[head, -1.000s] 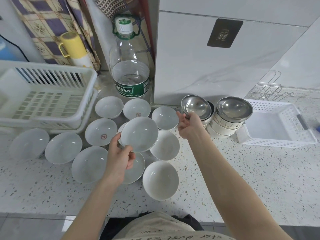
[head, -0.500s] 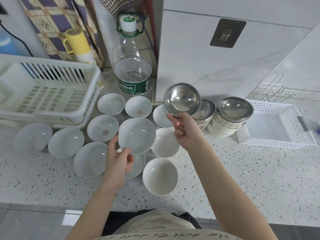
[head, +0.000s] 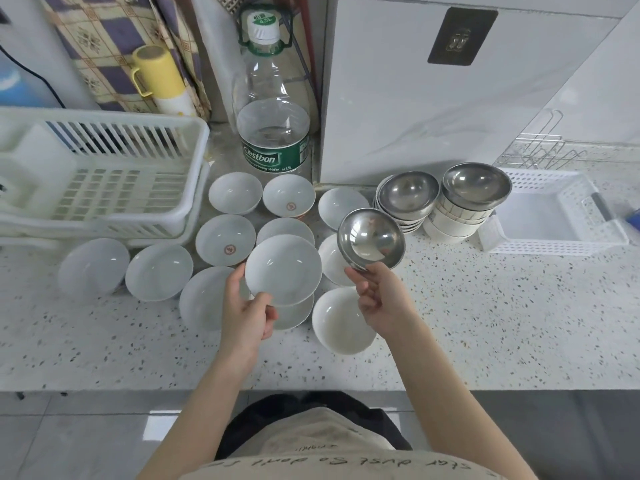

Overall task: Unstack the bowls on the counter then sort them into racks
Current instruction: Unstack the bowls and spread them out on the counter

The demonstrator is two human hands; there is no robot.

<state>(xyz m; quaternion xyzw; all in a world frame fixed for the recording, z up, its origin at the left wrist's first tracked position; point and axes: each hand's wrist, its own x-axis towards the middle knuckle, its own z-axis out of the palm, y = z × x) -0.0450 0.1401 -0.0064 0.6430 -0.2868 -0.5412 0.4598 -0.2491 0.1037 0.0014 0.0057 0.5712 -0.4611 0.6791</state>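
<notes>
Above the speckled table (head: pixel 485 323), a person's left hand (head: pixel 247 315) pinched a white bowl (head: pixel 283 270) by its rim while the right hand's (head: pixel 379 299) curled fingers gripped a steel bowl (head: pixel 370 239), apparently separating ceramic from metal for sorting into racks.

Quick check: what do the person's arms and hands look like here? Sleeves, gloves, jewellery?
Both forearms are bare up to the frame edge, with no sleeves showing. The left hand and right hand have no gloves, and no rings, watch or wristband are visible. Below them is a beige top with dark handwritten-style lettering.
</notes>
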